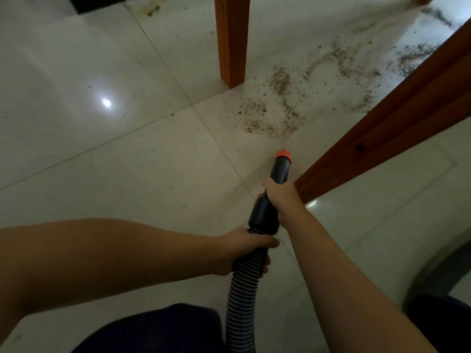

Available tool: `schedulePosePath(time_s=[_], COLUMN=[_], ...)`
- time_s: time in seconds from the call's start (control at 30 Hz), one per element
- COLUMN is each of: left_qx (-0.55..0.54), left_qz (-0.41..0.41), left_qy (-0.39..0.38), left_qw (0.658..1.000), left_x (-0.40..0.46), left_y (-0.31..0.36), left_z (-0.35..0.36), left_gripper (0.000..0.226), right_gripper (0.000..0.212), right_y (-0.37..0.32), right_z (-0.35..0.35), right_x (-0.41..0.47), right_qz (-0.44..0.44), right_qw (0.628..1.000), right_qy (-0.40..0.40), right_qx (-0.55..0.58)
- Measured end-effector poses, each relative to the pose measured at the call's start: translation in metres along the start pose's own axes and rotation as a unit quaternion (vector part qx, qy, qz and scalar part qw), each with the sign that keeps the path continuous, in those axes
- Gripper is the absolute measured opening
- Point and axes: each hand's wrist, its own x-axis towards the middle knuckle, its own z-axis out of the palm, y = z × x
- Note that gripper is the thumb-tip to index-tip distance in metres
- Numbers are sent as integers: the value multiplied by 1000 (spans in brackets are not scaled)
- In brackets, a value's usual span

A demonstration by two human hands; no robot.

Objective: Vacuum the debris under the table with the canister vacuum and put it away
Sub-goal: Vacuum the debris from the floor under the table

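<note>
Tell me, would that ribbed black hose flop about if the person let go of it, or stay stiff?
Probably floppy: the hose is corrugated and already curves below the left hand. The smooth nozzle tube held by the right hand looks rigid, so it would likely drop as one piece. The ribs should give fingers decent grip, so slipping seems unlikely.

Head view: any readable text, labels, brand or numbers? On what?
None readable.
Nozzle: black with an orange tip, no marking visible.
Hose: plain ribbed, no print.
Table legs: bare wood.
Floor tiles: no text.
</note>
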Motion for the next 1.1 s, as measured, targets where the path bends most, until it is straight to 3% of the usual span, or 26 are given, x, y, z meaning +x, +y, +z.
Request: schedulePosePath(time_s=[0.17, 0.37, 0.63, 0.87, 1.1], left_qx=[-9, -45, -26, -131, -164], left_qz=[-13, 32, 35, 32, 52], left_qy=[-7, 50, 3, 26, 51], left_qw=[1000, 997, 999, 991, 984], left_x=[-18, -3, 30, 22, 17], left_y=[-14, 9, 66, 61, 70], left_z=[-2, -13, 3, -3, -3], left_gripper=[18, 18, 20, 18, 18], right_gripper=[47, 48, 49, 45, 28], right_y=[8, -31, -63, -73, -87], right_z=[4, 20, -24, 4, 11], right_x=[-22, -10, 34, 41, 39], right_qz=[24, 14, 21, 16, 1], right_qw=[999, 999, 999, 998, 990], right_qy=[-14, -52, 48, -49, -137], right_qx=[19, 5, 6, -46, -36])
